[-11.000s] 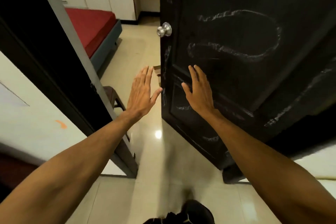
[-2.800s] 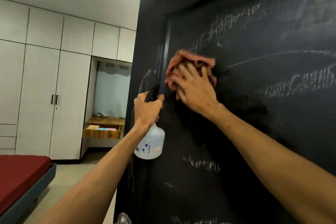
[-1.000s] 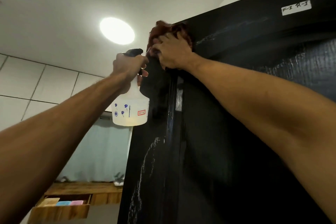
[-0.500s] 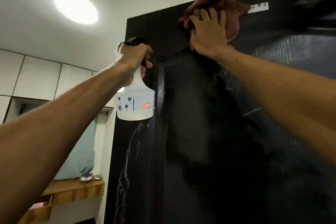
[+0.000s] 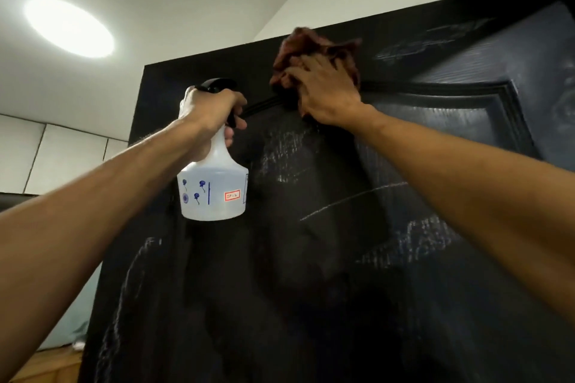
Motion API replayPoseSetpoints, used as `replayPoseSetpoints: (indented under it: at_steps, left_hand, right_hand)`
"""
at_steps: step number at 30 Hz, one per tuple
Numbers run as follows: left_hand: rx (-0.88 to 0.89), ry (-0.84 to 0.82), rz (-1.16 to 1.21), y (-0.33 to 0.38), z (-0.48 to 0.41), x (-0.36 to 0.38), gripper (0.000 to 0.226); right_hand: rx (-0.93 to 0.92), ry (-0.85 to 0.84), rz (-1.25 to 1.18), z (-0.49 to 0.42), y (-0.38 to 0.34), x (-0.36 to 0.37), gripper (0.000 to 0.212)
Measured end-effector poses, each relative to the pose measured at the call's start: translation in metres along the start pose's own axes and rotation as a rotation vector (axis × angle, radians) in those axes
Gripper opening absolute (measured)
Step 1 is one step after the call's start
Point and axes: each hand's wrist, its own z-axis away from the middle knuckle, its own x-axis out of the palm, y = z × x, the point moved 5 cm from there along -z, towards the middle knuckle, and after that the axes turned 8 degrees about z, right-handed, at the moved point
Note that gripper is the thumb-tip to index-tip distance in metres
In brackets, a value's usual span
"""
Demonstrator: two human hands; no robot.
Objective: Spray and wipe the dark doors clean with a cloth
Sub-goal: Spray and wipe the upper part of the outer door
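The ceiling light [image 5: 69, 26] sits at upper left, lit, and farther toward the left edge of the view than half a second ago. Below it are the white cabinet fronts [image 5: 62, 158].

The left hand [image 5: 211, 106] grips the neck of the spray bottle [image 5: 214, 190], fingers wrapped round it and one finger lying on the black trigger. The bottle hangs upright below the fist, holds clear liquid and carries blue printed marks and a small red-bordered label. Half a second ago it was in front of the left edge of the door [image 5: 311, 289]. It is now farther in, in front of the panel, with its nozzle toward the surface.

The dark door fills the centre and right of the view. White chalk marks [image 5: 289, 152] streak the panel below both hands.

The reddish-brown cloth [image 5: 314, 43] lies bunched against the door, under the right hand [image 5: 326, 93]. The fingers lie over it and press it to the surface; motion blur hides their exact spread. Half a second ago hand and cloth were on the top rail. Both are now lower, at the upper panel moulding [image 5: 435, 92], with the heel of the hand below it.
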Motion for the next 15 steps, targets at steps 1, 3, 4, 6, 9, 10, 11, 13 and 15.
replayPoseSetpoints:
  at_steps: [1, 3, 4, 6, 9, 10, 11, 13, 15]
  left_hand:
    - [0.003, -0.007, 0.004, 0.003, 0.002, 0.011, 0.017]
    - [0.005, -0.021, 0.009, 0.009, 0.008, 0.034, 0.018]
    - [0.007, -0.027, 0.010, 0.013, 0.010, 0.046, 0.018]
    - [0.011, -0.035, 0.016, 0.021, 0.016, 0.068, 0.019]
    - [0.014, -0.065, 0.028, 0.029, 0.021, 0.104, 0.019]
    - [0.010, -0.076, 0.036, 0.030, 0.022, 0.114, 0.019]
    - [0.006, -0.088, 0.047, 0.031, 0.022, 0.124, 0.019]
    - [0.000, -0.107, 0.064, 0.036, 0.024, 0.141, 0.019]
    - [0.001, -0.121, 0.068, 0.042, 0.026, 0.158, 0.019]
  right_hand:
    - [0.151, 0.028, 0.002, 0.001, 0.031, -0.003, 0.048]
    - [0.331, 0.083, 0.047, 0.017, 0.072, -0.009, 0.049]
    - [0.275, 0.088, 0.068, 0.023, 0.074, -0.009, 0.050]
    - [0.016, 0.059, 0.052, 0.036, 0.062, -0.004, 0.050]
    - [0.004, 0.049, 0.005, 0.042, 0.096, -0.013, 0.050]
    - [0.135, 0.072, 0.001, 0.041, 0.123, -0.017, 0.053]
    - [0.301, 0.088, 0.001, 0.044, 0.153, -0.022, 0.055]
    - [0.461, 0.092, 0.027, 0.053, 0.181, -0.029, 0.052]
    - [0.249, 0.061, 0.023, 0.056, 0.165, -0.028, 0.051]
